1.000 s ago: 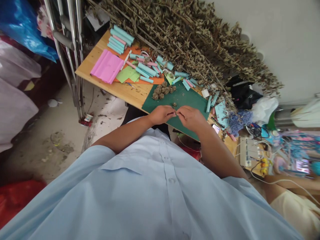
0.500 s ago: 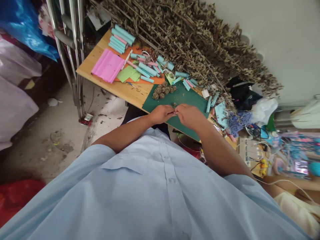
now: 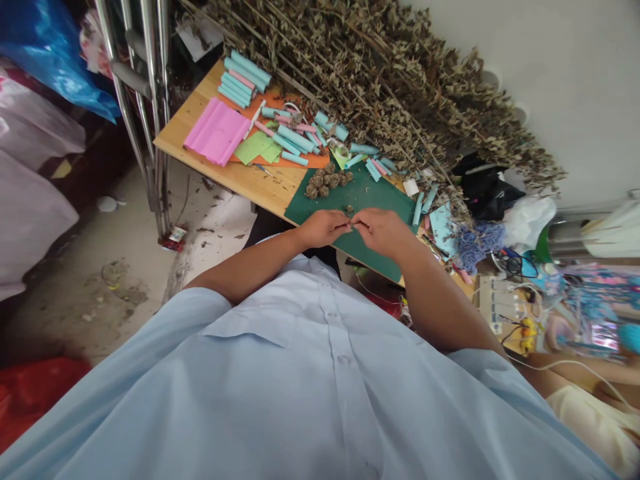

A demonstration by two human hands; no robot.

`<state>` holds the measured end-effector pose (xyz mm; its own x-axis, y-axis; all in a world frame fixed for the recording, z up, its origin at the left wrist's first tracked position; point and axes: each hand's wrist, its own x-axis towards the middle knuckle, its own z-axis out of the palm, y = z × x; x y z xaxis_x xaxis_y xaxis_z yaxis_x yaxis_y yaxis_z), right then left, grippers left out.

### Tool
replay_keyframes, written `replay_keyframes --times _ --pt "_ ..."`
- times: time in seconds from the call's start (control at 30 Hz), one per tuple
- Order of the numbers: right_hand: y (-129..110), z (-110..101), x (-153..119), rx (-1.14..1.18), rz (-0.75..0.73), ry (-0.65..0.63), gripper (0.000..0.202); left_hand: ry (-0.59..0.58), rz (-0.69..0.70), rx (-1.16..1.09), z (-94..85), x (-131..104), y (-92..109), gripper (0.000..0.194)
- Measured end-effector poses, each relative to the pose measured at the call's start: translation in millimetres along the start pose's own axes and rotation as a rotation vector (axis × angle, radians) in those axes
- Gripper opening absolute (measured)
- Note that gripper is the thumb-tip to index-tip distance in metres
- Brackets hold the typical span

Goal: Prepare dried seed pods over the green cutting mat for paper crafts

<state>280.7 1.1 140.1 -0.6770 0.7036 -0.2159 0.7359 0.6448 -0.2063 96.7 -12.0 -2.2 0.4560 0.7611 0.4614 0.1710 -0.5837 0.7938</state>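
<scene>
My left hand [image 3: 323, 228] and my right hand [image 3: 379, 230] meet fingertip to fingertip over the near edge of a green mat [image 3: 360, 251]. Both are closed in a pinch; what lies between the fingers is too small to make out. Just beyond the fingertips sits a small brown dried piece [image 3: 349, 209]. A pile of brown dried clusters [image 3: 324, 181] rests on the mat behind my left hand. Short blue paper rolls [image 3: 296, 139] and pink ones lie beyond it, by green paper pieces [image 3: 257, 148] and a folded pink sheet [image 3: 217, 131].
Dried leafy stalks [image 3: 390, 80] run along the back of the wooden table [image 3: 187, 137]. Metal crutches [image 3: 153, 120] stand at its left. At the right are a blue yarn bundle [image 3: 477, 245], a power strip [image 3: 495, 305] and another person's arm [image 3: 575, 370].
My right hand has shifted very slightly to the right, and its fingertips have parted a little from those of my left hand. My left hand looks the same.
</scene>
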Motion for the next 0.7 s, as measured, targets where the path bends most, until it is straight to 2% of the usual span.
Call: replay_keyframes --times 0.17,0.43,0.7 --pt "-4 -3 6 -0.050 0.061 -0.025 0.024 -0.022 -0.015 0.008 1.1 0 -2 0.040" --pt "-7 -14 22 -0.002 0.255 -0.104 0.011 0.002 0.023 -0.001 1.1 0 -3 0.046" --pt "-13 -22 42 -0.083 0.212 -0.230 0.010 0.003 0.026 0.036 4.9 0 -8 0.044"
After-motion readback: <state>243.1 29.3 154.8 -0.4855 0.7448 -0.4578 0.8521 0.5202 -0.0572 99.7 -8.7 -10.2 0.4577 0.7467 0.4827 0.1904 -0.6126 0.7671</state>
